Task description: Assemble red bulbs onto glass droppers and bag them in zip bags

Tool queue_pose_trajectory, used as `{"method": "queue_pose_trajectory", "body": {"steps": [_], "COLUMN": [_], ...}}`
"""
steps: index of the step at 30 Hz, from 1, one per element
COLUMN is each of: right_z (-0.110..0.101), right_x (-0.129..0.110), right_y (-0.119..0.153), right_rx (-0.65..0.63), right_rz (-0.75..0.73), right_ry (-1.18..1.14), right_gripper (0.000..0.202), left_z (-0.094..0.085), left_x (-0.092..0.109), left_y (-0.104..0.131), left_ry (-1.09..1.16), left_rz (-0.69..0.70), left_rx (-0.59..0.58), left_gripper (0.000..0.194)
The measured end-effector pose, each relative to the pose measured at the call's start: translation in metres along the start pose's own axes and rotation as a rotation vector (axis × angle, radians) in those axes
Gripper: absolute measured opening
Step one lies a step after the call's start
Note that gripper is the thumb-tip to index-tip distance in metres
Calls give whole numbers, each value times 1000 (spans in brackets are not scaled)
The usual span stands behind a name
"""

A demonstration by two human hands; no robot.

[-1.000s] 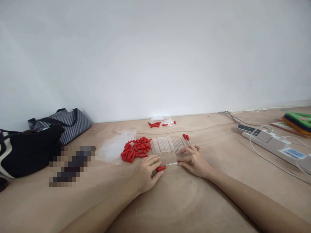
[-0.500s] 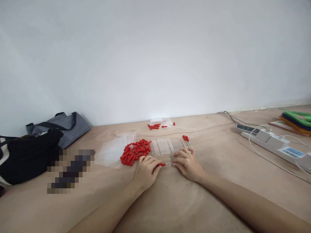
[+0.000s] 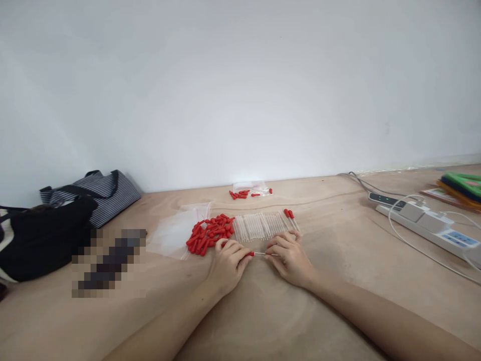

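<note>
My left hand (image 3: pixel 228 263) pinches a red rubber bulb (image 3: pixel 250 254) near the middle of the table. My right hand (image 3: pixel 288 256) grips a thin clear tube (image 3: pixel 260 254), whose left end meets the bulb. Beyond my left hand lies a pile of red bulbs (image 3: pixel 210 233). A row of clear tubes (image 3: pixel 259 226) is laid out side by side, right of the pile. Two tubes with red bulbs on them (image 3: pixel 288 214) lie at the row's right end, beyond my right hand.
Clear plastic bags (image 3: pixel 171 233) lie left of the pile. More red bulbs (image 3: pixel 239 194) are near the wall. A striped bag (image 3: pixel 108 195) and a black bag (image 3: pixel 45 240) stand left. A power strip (image 3: pixel 428 223) with cables and stacked coloured items (image 3: pixel 462 185) are right.
The clear tube and the red bulb, apart by a small gap before, now meet end to end. My right hand has shifted slightly left.
</note>
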State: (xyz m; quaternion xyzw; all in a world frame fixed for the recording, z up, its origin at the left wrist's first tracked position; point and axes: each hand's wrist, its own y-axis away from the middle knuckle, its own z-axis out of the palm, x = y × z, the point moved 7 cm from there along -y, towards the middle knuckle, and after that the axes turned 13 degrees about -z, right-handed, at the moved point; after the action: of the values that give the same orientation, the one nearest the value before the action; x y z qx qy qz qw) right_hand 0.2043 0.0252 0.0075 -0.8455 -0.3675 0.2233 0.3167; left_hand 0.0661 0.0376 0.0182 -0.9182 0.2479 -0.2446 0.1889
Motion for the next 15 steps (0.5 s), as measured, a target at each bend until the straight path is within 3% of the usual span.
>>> {"method": "queue_pose_trajectory", "body": {"steps": [15], "right_z": [0], "right_x": [-12], "right_y": [-2], "right_rx": [22], "right_rz": [-104], "right_ry": [91], "right_gripper": [16], "left_z": [-4], "left_x": [3], "left_y": [2], "left_ry": [17], "left_rz": [30], "left_rx": [52], "left_gripper": [13]}}
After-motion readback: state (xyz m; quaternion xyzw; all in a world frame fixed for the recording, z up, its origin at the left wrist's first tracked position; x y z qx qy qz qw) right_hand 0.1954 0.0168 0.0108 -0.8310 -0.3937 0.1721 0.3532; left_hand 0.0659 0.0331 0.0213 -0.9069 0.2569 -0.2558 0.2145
